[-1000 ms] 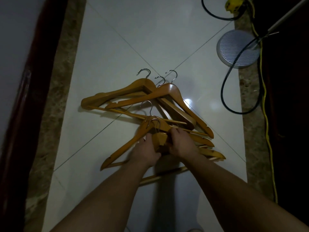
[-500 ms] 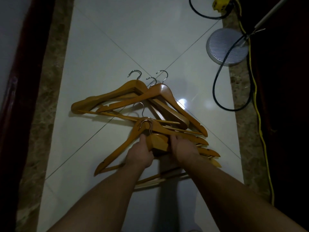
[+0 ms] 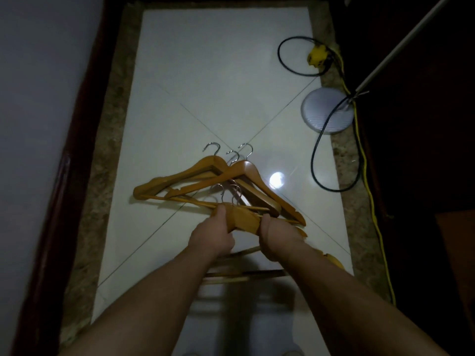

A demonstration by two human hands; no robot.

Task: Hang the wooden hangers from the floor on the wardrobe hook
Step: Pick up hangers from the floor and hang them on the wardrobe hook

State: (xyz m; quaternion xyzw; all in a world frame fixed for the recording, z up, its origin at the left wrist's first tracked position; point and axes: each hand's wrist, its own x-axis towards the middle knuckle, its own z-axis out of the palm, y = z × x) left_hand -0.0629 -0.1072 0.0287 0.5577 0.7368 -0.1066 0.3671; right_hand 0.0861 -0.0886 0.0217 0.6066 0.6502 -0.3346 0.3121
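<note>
Wooden hangers (image 3: 243, 221) were bunched at the necks between your closed left hand (image 3: 212, 238) and right hand (image 3: 279, 240), lifted over the floor (image 3: 205, 86) mid-tile, so you needed their hooks aligned before rising.

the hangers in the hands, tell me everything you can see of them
The held hangers are a small bunch of orange-brown, glossy wooden hangers with thin silver metal hooks pointing away from the person. The left hand and right hand clasp the thick centre block from either side. Their arms and lower bars trail toward the person, blurred and partly hidden by the forearms, so the count is unclear. They overlap the hangers on the floor; whether they touch is unclear.
</note>
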